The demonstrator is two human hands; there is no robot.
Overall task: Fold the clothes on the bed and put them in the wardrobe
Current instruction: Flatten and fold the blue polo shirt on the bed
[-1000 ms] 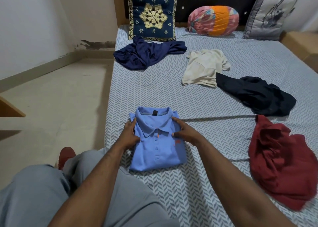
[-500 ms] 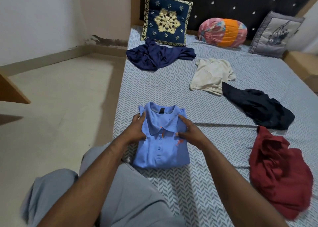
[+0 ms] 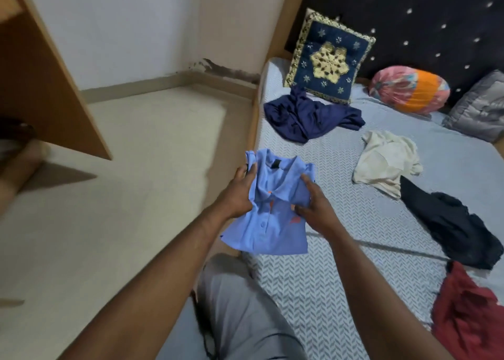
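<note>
- Light blue polo shirt [image 3: 272, 228], orange marks on the front, black neck label.
- Bed sheet [image 3: 313, 291]: grey-and-white herringbone.
- And there's a navy garment [image 3: 305, 117], cream garment [image 3: 384, 163], black garment [image 3: 450, 223], red garment [image 3: 469, 318].
- Cushion [image 3: 327, 59]: navy, gold star; bolster [image 3: 409, 89], pink and orange.

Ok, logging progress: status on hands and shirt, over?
Left hand, right hand grip folded blue polo at edge of bed. Unfolded on bed: navy top, cream top, black heap, red heap. Nothing in the way.

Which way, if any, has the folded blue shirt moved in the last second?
Yes. The left hand and right hand have carried the blue shirt leftward: it lay wholly on the bed, now it overhangs the bed's left edge.
</note>
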